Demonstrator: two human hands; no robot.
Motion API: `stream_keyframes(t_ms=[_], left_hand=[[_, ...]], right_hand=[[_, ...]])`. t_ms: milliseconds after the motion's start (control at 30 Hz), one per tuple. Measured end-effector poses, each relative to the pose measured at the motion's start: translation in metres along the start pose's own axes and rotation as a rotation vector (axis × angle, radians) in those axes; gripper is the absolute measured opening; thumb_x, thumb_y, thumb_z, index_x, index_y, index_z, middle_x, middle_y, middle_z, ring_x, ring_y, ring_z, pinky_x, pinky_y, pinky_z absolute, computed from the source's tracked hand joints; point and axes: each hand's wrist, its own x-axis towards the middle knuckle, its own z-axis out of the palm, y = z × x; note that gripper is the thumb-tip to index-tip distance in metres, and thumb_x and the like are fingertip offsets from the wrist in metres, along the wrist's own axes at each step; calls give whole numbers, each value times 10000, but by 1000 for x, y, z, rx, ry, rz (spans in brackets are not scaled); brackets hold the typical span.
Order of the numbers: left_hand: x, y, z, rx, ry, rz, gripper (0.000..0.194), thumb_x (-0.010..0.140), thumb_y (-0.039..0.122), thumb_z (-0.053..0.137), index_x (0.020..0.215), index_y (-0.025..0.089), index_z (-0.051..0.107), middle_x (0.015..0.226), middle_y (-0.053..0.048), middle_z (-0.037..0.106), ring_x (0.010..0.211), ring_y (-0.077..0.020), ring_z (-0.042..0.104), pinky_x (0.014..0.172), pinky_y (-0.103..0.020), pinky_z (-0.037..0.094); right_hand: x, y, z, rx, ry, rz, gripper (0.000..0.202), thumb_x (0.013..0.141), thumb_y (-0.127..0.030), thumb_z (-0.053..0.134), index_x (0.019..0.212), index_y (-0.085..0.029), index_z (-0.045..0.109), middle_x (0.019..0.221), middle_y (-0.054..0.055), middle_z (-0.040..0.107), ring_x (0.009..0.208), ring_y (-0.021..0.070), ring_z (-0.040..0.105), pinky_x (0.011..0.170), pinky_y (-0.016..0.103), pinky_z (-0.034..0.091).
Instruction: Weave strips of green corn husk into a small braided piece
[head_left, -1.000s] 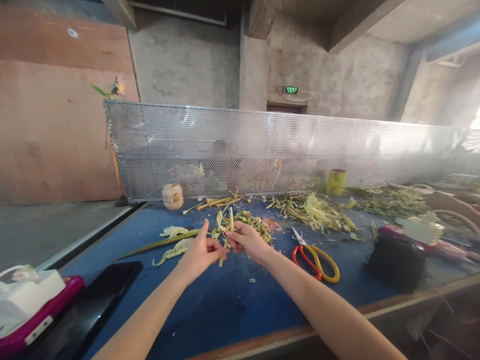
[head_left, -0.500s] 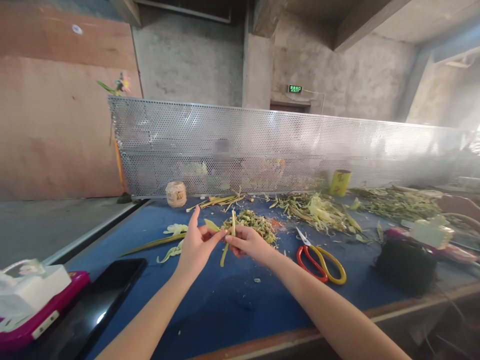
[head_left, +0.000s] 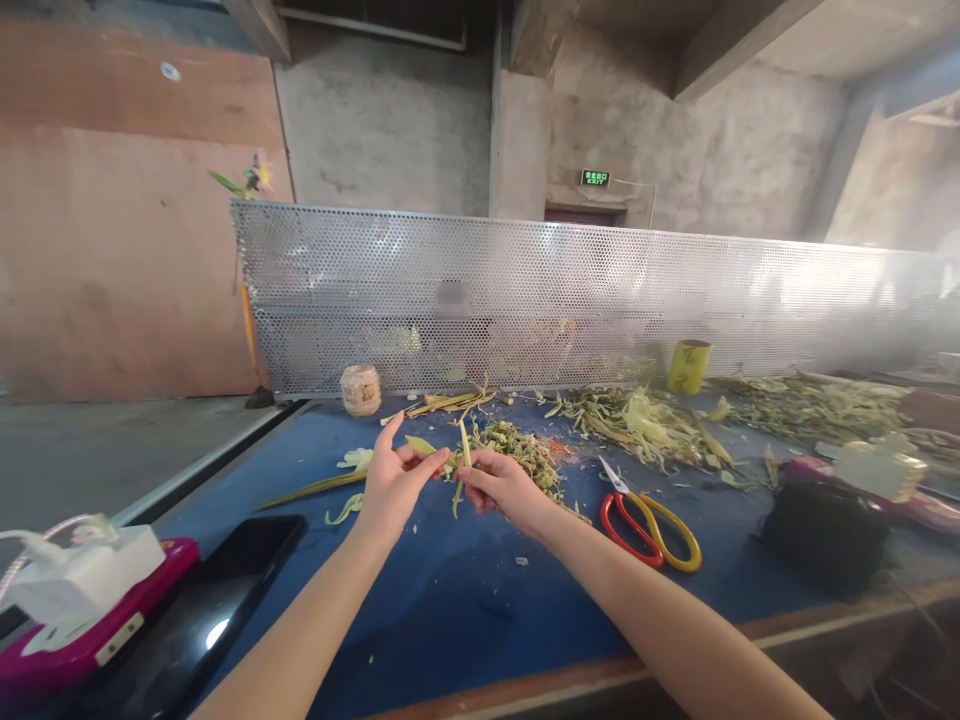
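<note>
Above the blue tabletop [head_left: 480,620], my right hand [head_left: 504,487] pinches a pale green plant strip [head_left: 466,445] that stands nearly upright, its lower end hanging below the fingers. Just left of it, my left hand [head_left: 397,480] has thumb and forefinger brought together on a green leaf piece [head_left: 421,445]. The two hands are close, with a small gap between the fingertips. Behind them lies a heap of small green trimmings [head_left: 517,450]. A long green stalk [head_left: 315,488] and pale curled pieces [head_left: 345,509] rest left of my left hand.
Scissors with red and yellow handles [head_left: 651,525] lie right of my hands. A black phone [head_left: 217,590] and a magenta power strip [head_left: 142,600] are at left. Behind stand a twine roll [head_left: 361,390], a yellow roll [head_left: 688,366], leafy piles [head_left: 645,425] and a perforated metal screen [head_left: 480,270].
The view has shifted slightly, so the scene sits further right. The fingertips are a little further apart, and the strip in my right hand leans slightly left.
</note>
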Motion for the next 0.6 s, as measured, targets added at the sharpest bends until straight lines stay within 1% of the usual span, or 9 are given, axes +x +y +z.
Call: stream_keyframes(t_ms=[133, 267, 333, 400, 433, 500, 567, 600], left_hand=[[3, -1, -4, 23, 2, 15, 925, 603, 251, 685, 1336, 131, 135, 513, 49, 580, 507, -115, 541, 536, -240, 423], [4, -5, -4, 80, -31, 41, 936, 636, 290, 659, 1350, 146, 71, 559, 34, 595, 538, -136, 560, 549, -265, 447], [3, -7, -3, 96, -74, 8, 936, 675, 335, 615, 1353, 140, 0, 651, -2, 623, 600, -159, 586, 554, -283, 462], [1, -9, -2, 124, -162, -43, 938, 694, 361, 590, 1350, 136, -40, 745, -34, 639, 633, -166, 595, 559, -293, 469], [-1, -10, -1, 149, -214, -54, 933, 694, 363, 590, 1350, 138, -34, 755, -34, 640, 614, -159, 591, 552, -290, 466], [-3, -10, 0, 196, -301, -40, 921, 686, 345, 602, 1352, 148, -2, 667, 5, 625, 528, -139, 562, 521, -279, 452], [-4, -10, 1, 199, -331, -38, 941, 678, 313, 616, 1352, 150, -20, 539, 57, 576, 464, -133, 532, 482, -267, 437], [-5, -10, 2, 177, -333, -61, 962, 672, 297, 622, 1349, 143, -43, 499, 73, 552, 461, -138, 535, 473, -263, 434]], right_hand=[[0, -1, -1, -17, -35, 42, 227, 704, -371, 578, 673, -160, 501, 370, -91, 412, 325, 29, 287, 373, 177, 216], [1, -1, -4, 110, -86, 86, 284, 710, -429, 560, 682, -165, 461, 406, -74, 457, 329, 22, 250, 382, 179, 200], [1, -1, -6, 197, -86, 98, 311, 709, -462, 550, 724, -170, 445, 454, -64, 490, 337, 15, 250, 395, 177, 199], [1, -1, -7, 239, -96, 95, 320, 693, -454, 574, 744, -170, 434, 491, -63, 498, 350, 8, 257, 411, 175, 200], [1, -1, -7, 237, -103, 83, 319, 686, -440, 589, 741, -168, 431, 496, -66, 491, 357, 8, 263, 416, 176, 202], [1, 0, -7, 192, -101, 41, 305, 680, -411, 604, 719, -165, 428, 481, -74, 467, 367, 11, 270, 419, 179, 206], [3, 2, -6, 130, -60, -11, 297, 679, -412, 601, 720, -164, 441, 446, -87, 430, 369, 19, 268, 415, 181, 203], [3, 3, -6, 101, -26, -31, 301, 670, -416, 605, 731, -165, 452, 440, -91, 419, 374, 22, 274, 413, 180, 204]])
